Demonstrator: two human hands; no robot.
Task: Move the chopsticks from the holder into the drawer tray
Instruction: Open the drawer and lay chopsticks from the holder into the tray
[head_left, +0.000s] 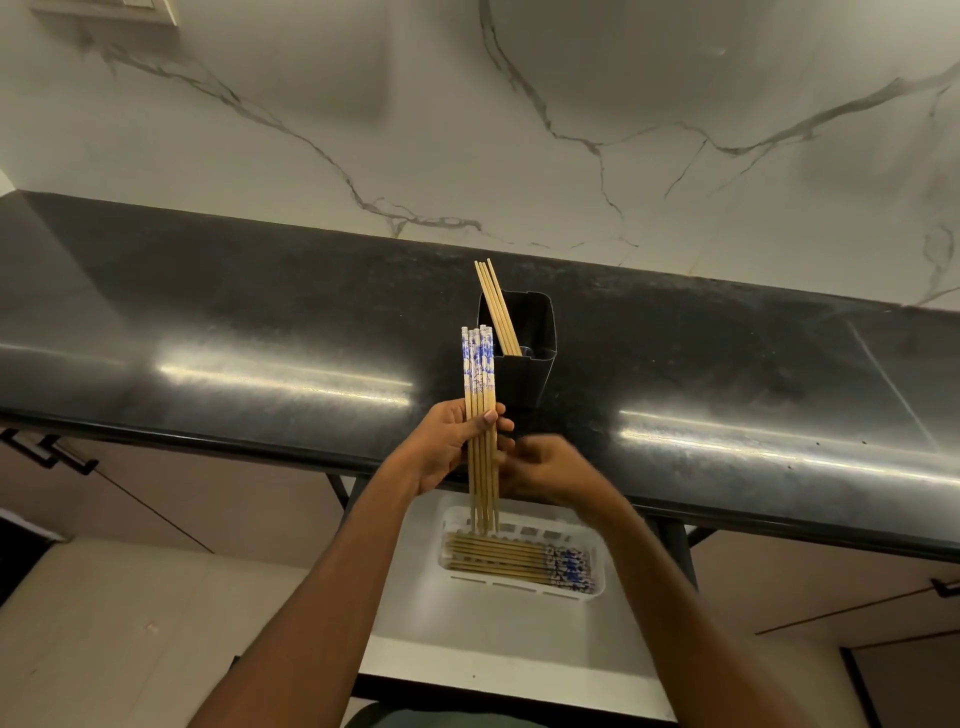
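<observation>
Gripping a bundle (481, 415) of slim wooden chopsticks upright, blue-patterned ends up, the left hand (451, 446) closes around it; the blurred right hand (551, 470), curled, touches the bundle; more sticks (497, 309) lean in the black square holder (525, 358) near the glossy counter's (234, 332) front edge; others lie flat in the white slotted tray (522, 562).

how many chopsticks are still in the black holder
4 show, leaning together against the left wall of the black holder on the counter, tips poking above its rim: chopsticks. Any shorter ones deeper inside would be hidden.
</observation>
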